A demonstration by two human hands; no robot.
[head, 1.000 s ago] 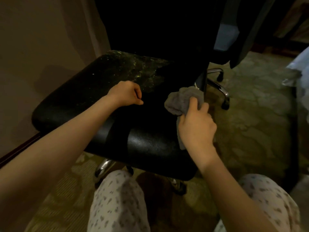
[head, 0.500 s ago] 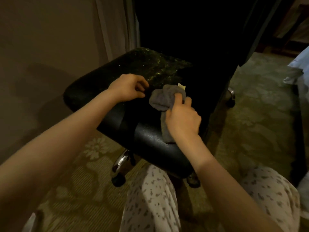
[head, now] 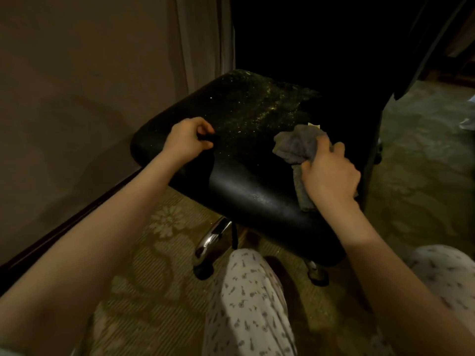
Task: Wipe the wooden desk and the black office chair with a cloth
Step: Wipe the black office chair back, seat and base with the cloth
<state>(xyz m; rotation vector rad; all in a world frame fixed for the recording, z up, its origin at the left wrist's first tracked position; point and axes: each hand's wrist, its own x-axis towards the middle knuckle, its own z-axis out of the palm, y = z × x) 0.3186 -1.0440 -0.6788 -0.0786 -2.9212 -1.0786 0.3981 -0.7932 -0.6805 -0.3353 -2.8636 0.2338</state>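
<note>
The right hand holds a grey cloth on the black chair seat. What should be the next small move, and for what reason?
Probably sweep the grey cloth leftward with the right hand across the seat: pale specks cover its rear part beside the cloth, while the front looks clean. The left hand rests on the seat's left side.

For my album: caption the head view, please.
Right hand holds grey cloth on black chair seat; left hand curled nearby.
</note>
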